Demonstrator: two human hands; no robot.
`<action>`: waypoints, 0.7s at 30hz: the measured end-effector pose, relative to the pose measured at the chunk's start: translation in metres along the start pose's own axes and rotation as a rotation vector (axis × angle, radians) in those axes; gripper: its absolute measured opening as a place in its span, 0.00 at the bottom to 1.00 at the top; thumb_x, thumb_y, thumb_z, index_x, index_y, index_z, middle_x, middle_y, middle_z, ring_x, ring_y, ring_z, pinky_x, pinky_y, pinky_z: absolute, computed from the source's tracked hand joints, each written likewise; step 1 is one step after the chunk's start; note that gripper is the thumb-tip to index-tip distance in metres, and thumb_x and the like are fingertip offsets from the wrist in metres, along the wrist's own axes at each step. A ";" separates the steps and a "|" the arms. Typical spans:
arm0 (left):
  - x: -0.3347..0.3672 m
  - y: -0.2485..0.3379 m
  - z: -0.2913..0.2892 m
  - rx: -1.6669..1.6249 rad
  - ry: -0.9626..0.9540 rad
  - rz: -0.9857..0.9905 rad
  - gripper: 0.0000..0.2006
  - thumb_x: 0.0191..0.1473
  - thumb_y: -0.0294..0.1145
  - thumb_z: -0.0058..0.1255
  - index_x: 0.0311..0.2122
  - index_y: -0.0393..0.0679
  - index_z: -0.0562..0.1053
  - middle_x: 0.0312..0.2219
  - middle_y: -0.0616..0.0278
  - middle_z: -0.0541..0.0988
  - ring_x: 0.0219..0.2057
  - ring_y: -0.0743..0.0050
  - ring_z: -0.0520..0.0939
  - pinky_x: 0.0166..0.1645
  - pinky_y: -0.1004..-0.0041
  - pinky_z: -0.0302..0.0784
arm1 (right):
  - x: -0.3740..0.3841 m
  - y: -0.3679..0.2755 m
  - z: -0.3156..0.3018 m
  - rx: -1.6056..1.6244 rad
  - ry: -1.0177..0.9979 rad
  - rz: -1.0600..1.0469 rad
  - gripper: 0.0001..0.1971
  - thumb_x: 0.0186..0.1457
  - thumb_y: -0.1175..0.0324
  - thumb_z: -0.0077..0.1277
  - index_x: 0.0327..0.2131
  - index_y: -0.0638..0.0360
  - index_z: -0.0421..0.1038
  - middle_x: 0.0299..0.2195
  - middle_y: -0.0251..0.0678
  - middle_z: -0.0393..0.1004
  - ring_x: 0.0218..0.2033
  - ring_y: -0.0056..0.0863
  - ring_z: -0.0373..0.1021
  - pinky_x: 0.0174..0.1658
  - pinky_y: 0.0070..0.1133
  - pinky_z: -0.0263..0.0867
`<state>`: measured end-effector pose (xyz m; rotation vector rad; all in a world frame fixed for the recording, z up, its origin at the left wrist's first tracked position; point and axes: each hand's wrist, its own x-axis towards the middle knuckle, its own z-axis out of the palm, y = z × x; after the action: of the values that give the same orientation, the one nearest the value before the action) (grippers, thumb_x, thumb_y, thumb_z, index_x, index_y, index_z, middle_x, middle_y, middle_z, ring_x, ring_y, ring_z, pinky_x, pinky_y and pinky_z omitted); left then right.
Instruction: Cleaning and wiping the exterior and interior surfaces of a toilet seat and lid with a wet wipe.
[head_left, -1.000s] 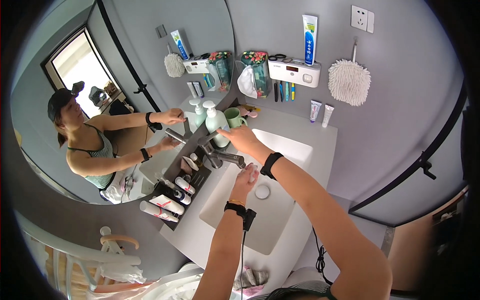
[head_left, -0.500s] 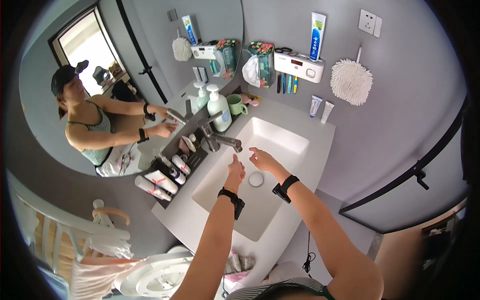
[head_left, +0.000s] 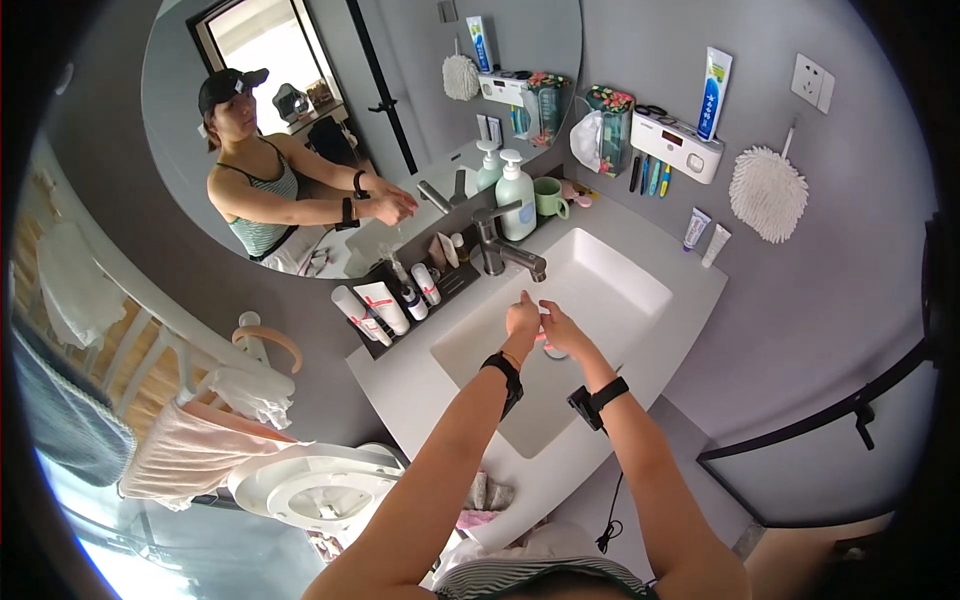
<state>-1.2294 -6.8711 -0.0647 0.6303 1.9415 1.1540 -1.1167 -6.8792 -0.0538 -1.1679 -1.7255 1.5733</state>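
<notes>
Left hand (head_left: 521, 319) beside right hand (head_left: 564, 331) above sink (head_left: 625, 287), tap (head_left: 491, 246) just beyond, whether either grips anything unclear

Centre of frame: too small to tell if anything is between left hand (head_left: 522, 317) and right hand (head_left: 565, 331). Drain cover (head_left: 554, 353) partly hidden by right hand. Top edge cuts mirror (head_left: 420, 150); lower edge, striped top (head_left: 540, 576). Far left, dark rim cuts blue towel (head_left: 72, 405).
</notes>
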 end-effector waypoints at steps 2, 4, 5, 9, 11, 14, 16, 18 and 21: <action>-0.015 0.011 0.008 -0.019 -0.095 0.049 0.26 0.59 0.51 0.33 0.27 0.35 0.72 0.19 0.54 0.74 0.19 0.62 0.74 0.23 0.65 0.68 | -0.006 0.006 -0.011 -0.039 0.036 0.015 0.24 0.58 0.63 0.38 0.57 0.59 0.52 0.33 0.44 0.75 0.34 0.35 0.73 0.30 0.29 0.69; -0.016 0.015 0.004 -0.043 -0.164 0.103 0.25 0.59 0.49 0.35 0.21 0.38 0.69 0.12 0.60 0.69 0.11 0.69 0.68 0.14 0.69 0.60 | -0.015 0.000 -0.011 -0.077 0.051 0.014 0.25 0.58 0.62 0.38 0.57 0.58 0.51 0.33 0.43 0.74 0.32 0.32 0.73 0.28 0.27 0.70; 0.000 0.007 -0.016 -0.019 -0.275 0.193 0.21 0.59 0.46 0.37 0.24 0.37 0.69 0.12 0.61 0.70 0.11 0.70 0.68 0.15 0.70 0.63 | -0.024 -0.021 0.005 -0.056 0.030 -0.022 0.25 0.58 0.61 0.39 0.56 0.59 0.52 0.34 0.42 0.74 0.30 0.31 0.73 0.28 0.26 0.70; -0.011 0.009 -0.010 -0.069 -0.458 0.178 0.15 0.56 0.34 0.41 0.43 0.32 0.68 0.18 0.61 0.72 0.18 0.71 0.73 0.21 0.71 0.70 | -0.031 -0.020 -0.009 -0.071 0.006 -0.020 0.25 0.56 0.56 0.45 0.51 0.60 0.55 0.37 0.40 0.73 0.28 0.27 0.72 0.28 0.24 0.70; -0.031 0.022 -0.010 -0.034 -0.493 0.146 0.19 0.56 0.32 0.41 0.49 0.30 0.62 0.24 0.59 0.73 0.21 0.71 0.74 0.24 0.71 0.71 | -0.041 -0.014 -0.017 0.011 0.067 -0.011 0.24 0.55 0.54 0.47 0.49 0.60 0.57 0.37 0.38 0.73 0.27 0.25 0.72 0.27 0.23 0.69; -0.042 0.035 -0.040 0.192 -0.565 0.105 0.34 0.54 0.33 0.45 0.61 0.30 0.45 0.38 0.51 0.73 0.34 0.69 0.75 0.33 0.70 0.73 | -0.062 -0.040 -0.022 0.088 0.027 0.003 0.23 0.54 0.53 0.51 0.45 0.60 0.62 0.36 0.34 0.73 0.28 0.21 0.70 0.27 0.21 0.68; -0.036 0.023 -0.057 0.113 -0.608 0.260 0.37 0.54 0.38 0.49 0.61 0.30 0.46 0.43 0.49 0.71 0.39 0.65 0.75 0.38 0.70 0.73 | -0.071 -0.060 -0.023 0.076 -0.062 0.004 0.22 0.53 0.53 0.53 0.44 0.59 0.64 0.36 0.32 0.73 0.29 0.19 0.70 0.28 0.20 0.67; -0.068 0.037 -0.059 0.017 -0.596 0.269 0.37 0.54 0.40 0.50 0.60 0.31 0.48 0.44 0.48 0.70 0.42 0.65 0.74 0.40 0.70 0.73 | -0.072 -0.061 -0.039 0.236 -0.213 -0.007 0.18 0.51 0.57 0.55 0.41 0.56 0.68 0.36 0.28 0.73 0.33 0.17 0.68 0.34 0.19 0.64; -0.123 0.062 -0.073 -0.060 -0.586 0.290 0.35 0.54 0.41 0.50 0.59 0.32 0.51 0.46 0.48 0.69 0.44 0.65 0.74 0.44 0.70 0.73 | -0.066 -0.044 -0.053 0.472 -0.286 0.020 0.13 0.53 0.62 0.54 0.42 0.51 0.69 0.35 0.25 0.72 0.35 0.15 0.66 0.40 0.19 0.62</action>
<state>-1.2162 -6.9688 0.0561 1.1043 1.3419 1.0405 -1.0503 -6.9063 0.0098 -0.7546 -1.3857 2.0934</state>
